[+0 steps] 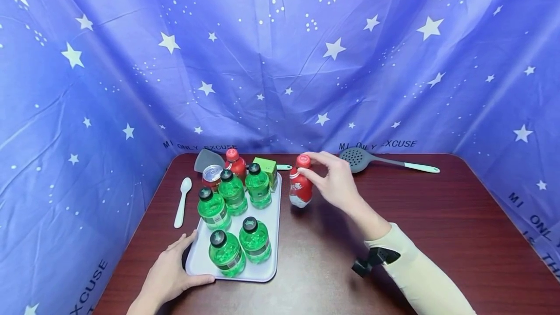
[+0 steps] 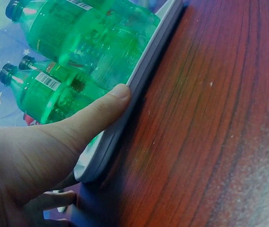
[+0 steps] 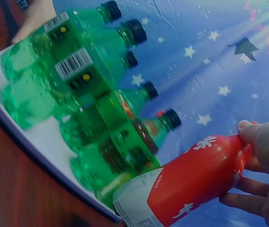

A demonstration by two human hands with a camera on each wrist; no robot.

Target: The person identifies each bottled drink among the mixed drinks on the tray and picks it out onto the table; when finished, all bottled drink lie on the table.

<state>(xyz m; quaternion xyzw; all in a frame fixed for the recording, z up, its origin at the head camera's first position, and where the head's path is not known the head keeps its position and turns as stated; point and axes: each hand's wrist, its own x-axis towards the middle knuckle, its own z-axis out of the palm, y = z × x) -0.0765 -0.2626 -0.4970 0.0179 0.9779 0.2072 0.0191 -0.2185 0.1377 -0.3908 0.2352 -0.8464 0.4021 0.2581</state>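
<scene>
My right hand (image 1: 337, 179) grips a red plastic bottle (image 1: 301, 188) by its neck, just right of the tray's far end. The bottle hangs slightly tilted in the head view. Its white lower label shows in the right wrist view. My left hand (image 1: 168, 269) holds the near left corner of the white tray (image 1: 276, 237), thumb along the near rim and fingers at the left side. Several green bottles with black caps (image 1: 227, 256) stand on the tray. Behind them are another red bottle (image 1: 236, 163), a red can (image 1: 212, 175) and a green box (image 1: 265, 165), partly hidden.
A white spoon (image 1: 182, 203) lies left of the tray. Beyond the tray is a turner with a grey head (image 1: 207, 160), partly covered. At the back right lies a slotted skimmer (image 1: 356, 159) with a pale handle. A starry blue curtain (image 1: 280, 62) surrounds the table's back and sides.
</scene>
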